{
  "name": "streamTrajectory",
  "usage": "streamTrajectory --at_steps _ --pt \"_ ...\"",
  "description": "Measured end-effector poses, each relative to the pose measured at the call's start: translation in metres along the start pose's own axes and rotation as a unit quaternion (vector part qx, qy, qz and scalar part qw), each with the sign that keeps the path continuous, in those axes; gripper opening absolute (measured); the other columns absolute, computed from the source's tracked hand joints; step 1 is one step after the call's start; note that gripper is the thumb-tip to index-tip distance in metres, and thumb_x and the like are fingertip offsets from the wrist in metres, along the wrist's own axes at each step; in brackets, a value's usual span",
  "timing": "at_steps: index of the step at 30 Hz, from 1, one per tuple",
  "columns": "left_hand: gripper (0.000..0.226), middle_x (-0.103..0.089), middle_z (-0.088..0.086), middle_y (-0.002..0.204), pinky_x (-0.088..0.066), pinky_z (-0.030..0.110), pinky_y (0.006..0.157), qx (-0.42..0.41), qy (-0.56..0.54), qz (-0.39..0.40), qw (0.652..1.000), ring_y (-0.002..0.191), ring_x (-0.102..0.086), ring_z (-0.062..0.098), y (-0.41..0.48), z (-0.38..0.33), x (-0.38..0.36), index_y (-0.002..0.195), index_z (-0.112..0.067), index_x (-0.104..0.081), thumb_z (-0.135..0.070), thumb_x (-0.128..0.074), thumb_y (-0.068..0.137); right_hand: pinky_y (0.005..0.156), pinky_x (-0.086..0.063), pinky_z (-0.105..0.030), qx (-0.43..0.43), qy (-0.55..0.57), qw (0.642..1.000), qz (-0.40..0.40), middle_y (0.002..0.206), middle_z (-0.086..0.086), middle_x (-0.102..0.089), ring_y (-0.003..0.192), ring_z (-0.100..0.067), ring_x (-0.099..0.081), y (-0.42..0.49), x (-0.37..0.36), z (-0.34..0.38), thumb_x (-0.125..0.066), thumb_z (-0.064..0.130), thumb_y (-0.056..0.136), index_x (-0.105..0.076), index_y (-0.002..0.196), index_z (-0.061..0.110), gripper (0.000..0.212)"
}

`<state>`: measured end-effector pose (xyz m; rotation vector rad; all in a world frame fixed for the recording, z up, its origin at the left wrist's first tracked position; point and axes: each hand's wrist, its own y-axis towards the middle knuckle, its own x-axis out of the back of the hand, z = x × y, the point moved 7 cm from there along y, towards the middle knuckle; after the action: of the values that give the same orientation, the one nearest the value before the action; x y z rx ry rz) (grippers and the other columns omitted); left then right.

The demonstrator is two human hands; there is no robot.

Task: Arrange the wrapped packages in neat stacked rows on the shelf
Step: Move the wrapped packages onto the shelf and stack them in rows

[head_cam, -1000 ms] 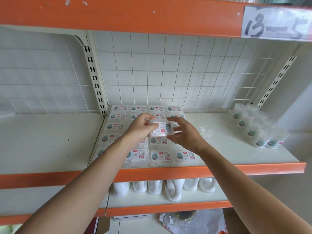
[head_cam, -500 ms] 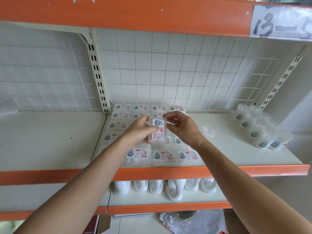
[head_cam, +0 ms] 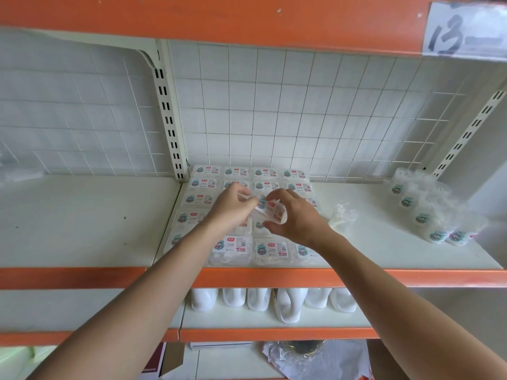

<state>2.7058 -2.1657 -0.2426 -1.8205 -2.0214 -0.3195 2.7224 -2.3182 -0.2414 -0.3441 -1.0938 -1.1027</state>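
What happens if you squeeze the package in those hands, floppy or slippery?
Probably light: the package is held up only by the fingers of the left hand and right hand. Its clear glossy wrap looks smooth, so it may slip. It likely keeps its shape rather than flopping, since the stacked packages lie flat in rows.

- A paper sign [head_cam: 466, 31] on the orange front edge of the upper shelf [head_cam: 219, 20], at the far right, carries a handwritten "13" and a dash. The rest is cut off by the picture's edge.
- Each of the wrapped packages [head_cam: 233, 249] in the rows bears a label with a small red tag, a cartoon figure and a barcode. The print is too small to read.
- The held package [head_cam: 271, 212] shows the same red tag, blurred.
- The cups [head_cam: 422, 218] on the right carry round cartoon stickers whose wording is illegible.
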Motion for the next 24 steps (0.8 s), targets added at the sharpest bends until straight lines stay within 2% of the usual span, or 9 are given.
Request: streamTrajectory --at_steps 2,4,6,9,14,20,24 --pt "0.027 -0.058 -0.005 0.113 -0.045 0.025 0.076 -0.053 0.102 -0.015 0.993 0.096 -0.059 0.010 0.000 -0.004 0.003 0.121 -0.019 -0.053 -0.029 -0.053 0.096 0.086 -0.048 -0.030 0.011 -0.019 0.999 0.038 0.122 0.002 -0.058 0.107 -0.018 -0.058 -0.006 -0.001 -0.004 -0.077 0.031 0.078 -0.054 0.123 0.022 0.051" --pt "0.027 -0.059 -0.002 0.122 -0.039 0.021 0.082 -0.092 0.164 -0.012 0.982 0.105 -0.055 0.010 -0.001 -0.006 0.003 0.122 -0.015 -0.058 -0.019 -0.049 0.097 0.087 -0.048 -0.029 0.010 -0.045 0.998 0.053 0.123 0.004 -0.059 0.110 -0.016 -0.057 -0.011 -0.002 -0.012 -0.075 0.032 0.079 -0.055 0.124 0.024 0.050" --pt "0.029 -0.059 0.000 0.127 -0.040 0.021 0.085 -0.112 0.209 -0.005 0.971 0.111 -0.056 0.014 -0.002 -0.003 0.000 0.120 -0.013 -0.063 -0.011 -0.046 0.096 0.088 -0.048 -0.029 0.006 -0.058 0.996 0.060 0.125 0.005 -0.059 0.112 -0.016 -0.056 -0.015 -0.002 -0.019 -0.074 0.032 0.080 -0.055 0.125 0.024 0.049" --pt "0.030 -0.057 0.005 0.127 -0.047 0.027 0.082 -0.117 0.264 0.007 0.958 0.106 -0.059 0.019 -0.002 0.004 -0.006 0.116 -0.012 -0.065 -0.007 -0.044 0.095 0.092 -0.045 -0.027 0.019 -0.080 0.993 0.081 0.129 0.004 -0.057 0.118 -0.015 -0.051 -0.016 -0.007 -0.019 -0.072 0.032 0.082 -0.056 0.127 0.023 0.049" --pt "0.028 -0.057 0.004 0.124 -0.045 0.035 0.095 -0.132 0.333 0.007 0.934 0.120 -0.048 0.022 -0.005 0.010 -0.013 0.115 -0.013 -0.067 -0.010 -0.049 0.094 0.095 -0.043 -0.029 0.040 -0.099 0.991 0.084 0.127 0.001 -0.059 0.120 -0.018 -0.047 -0.011 -0.017 -0.017 -0.070 0.032 0.083 -0.056 0.127 0.019 0.048" --pt "0.030 -0.054 0.002 0.126 -0.040 0.035 0.098 -0.172 0.381 0.011 0.909 0.122 -0.043 0.022 -0.014 0.012 -0.020 0.122 -0.016 -0.063 -0.017 -0.050 0.095 0.097 -0.046 -0.039 0.073 -0.126 0.987 0.064 0.126 -0.002 -0.061 0.121 -0.022 -0.048 -0.009 -0.025 -0.020 -0.069 0.034 0.084 -0.060 0.124 0.017 0.045" --pt "0.034 -0.052 0.000 0.128 -0.038 0.034 0.100 -0.193 0.387 0.016 0.901 0.123 -0.042 0.021 -0.018 0.013 -0.021 0.126 -0.020 -0.061 -0.017 -0.047 0.096 0.100 -0.044 -0.045 0.086 -0.128 0.986 0.061 0.135 -0.004 -0.057 0.127 -0.026 -0.046 -0.011 -0.027 -0.024 -0.068 0.035 0.087 -0.062 0.126 0.023 0.042"
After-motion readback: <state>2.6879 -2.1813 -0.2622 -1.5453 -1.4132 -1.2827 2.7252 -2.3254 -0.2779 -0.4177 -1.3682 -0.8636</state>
